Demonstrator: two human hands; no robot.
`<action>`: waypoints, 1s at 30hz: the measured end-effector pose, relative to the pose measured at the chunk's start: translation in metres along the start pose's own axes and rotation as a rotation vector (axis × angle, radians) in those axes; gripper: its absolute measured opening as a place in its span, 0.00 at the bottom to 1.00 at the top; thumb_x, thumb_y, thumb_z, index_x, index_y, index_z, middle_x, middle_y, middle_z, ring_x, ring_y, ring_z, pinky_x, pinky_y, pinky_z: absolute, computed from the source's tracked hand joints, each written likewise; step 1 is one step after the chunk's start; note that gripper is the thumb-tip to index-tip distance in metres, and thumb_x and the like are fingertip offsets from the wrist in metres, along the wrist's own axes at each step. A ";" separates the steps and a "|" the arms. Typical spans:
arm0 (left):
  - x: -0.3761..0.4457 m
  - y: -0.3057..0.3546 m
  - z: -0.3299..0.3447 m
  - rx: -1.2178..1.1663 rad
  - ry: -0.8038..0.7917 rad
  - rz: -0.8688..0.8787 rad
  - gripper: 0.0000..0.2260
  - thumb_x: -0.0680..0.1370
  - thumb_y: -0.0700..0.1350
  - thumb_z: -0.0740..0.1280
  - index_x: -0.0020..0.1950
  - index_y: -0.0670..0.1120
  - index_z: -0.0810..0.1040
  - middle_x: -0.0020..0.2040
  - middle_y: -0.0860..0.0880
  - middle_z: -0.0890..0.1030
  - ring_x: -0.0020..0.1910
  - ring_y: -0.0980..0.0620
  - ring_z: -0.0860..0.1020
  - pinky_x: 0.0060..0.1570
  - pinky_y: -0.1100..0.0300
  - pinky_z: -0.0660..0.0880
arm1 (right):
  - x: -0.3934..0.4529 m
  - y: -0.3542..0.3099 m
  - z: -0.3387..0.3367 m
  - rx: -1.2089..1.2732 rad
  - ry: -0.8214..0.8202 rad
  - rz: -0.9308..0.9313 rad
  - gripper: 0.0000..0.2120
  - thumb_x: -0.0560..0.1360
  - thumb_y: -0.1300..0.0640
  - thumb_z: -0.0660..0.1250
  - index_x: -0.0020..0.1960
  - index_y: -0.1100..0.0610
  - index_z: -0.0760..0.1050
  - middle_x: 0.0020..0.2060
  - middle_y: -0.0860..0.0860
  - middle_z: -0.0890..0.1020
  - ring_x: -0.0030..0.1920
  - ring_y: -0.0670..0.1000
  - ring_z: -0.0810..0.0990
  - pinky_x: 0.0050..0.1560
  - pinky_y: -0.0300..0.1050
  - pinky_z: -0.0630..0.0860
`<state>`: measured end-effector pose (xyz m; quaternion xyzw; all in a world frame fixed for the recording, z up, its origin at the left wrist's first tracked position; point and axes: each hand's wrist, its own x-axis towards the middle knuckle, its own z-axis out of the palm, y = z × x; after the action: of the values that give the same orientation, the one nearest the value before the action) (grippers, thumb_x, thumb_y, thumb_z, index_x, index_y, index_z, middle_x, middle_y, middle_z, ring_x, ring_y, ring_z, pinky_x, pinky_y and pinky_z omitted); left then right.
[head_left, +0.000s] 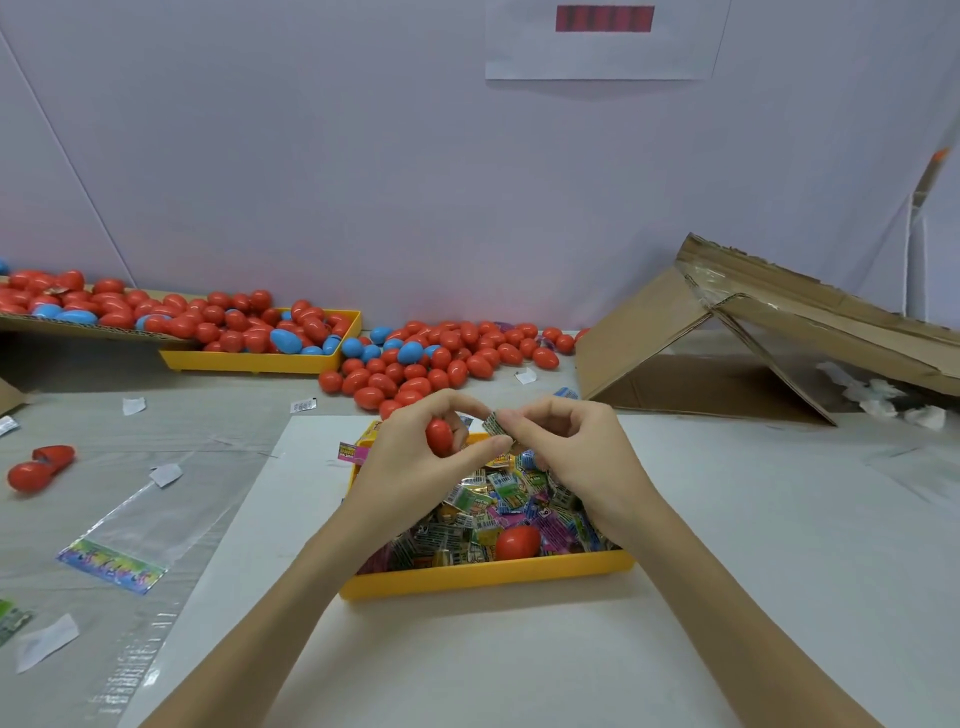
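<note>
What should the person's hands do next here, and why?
Probably the right hand moves its small folded packet across into the red egg that the left hand grips. The two are held close together above the yellow tray of packets; whether the egg is open does not show.

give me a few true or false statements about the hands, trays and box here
1. The left hand holds a red egg. True.
2. The right hand pinches a blue egg. False: it pinches a small printed packet.
3. A second red egg lies among the packets in the near yellow tray. True.
4. The far yellow tray holds only packets. False: it holds red and blue eggs.
5. The cardboard box stands upright and closed. False: it lies tipped on its side, open.
</note>
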<state>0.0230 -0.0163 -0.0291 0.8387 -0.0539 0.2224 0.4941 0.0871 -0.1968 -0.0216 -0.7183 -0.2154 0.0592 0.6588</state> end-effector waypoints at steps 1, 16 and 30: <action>0.000 0.001 0.000 -0.020 0.002 0.003 0.08 0.75 0.54 0.76 0.50 0.54 0.82 0.30 0.52 0.73 0.32 0.51 0.74 0.41 0.48 0.77 | -0.001 0.000 0.001 0.011 -0.016 0.013 0.10 0.76 0.49 0.76 0.45 0.57 0.86 0.35 0.49 0.86 0.35 0.42 0.81 0.37 0.33 0.75; -0.001 0.014 -0.007 -0.287 -0.051 -0.257 0.17 0.83 0.50 0.67 0.36 0.46 0.78 0.31 0.46 0.67 0.26 0.53 0.64 0.27 0.63 0.63 | -0.012 -0.002 0.014 -0.371 0.020 -0.373 0.15 0.74 0.51 0.78 0.57 0.51 0.76 0.52 0.46 0.81 0.53 0.47 0.82 0.46 0.41 0.81; -0.002 0.020 -0.006 -0.073 0.041 -0.043 0.05 0.80 0.51 0.72 0.54 0.54 0.85 0.35 0.49 0.78 0.35 0.56 0.78 0.40 0.66 0.76 | -0.007 -0.006 -0.001 -0.067 -0.039 -0.046 0.02 0.79 0.63 0.71 0.51 0.60 0.82 0.38 0.52 0.88 0.40 0.49 0.87 0.39 0.38 0.80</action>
<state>0.0135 -0.0215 -0.0115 0.8165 -0.0336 0.2266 0.5300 0.0803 -0.2005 -0.0167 -0.7336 -0.2467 0.0509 0.6312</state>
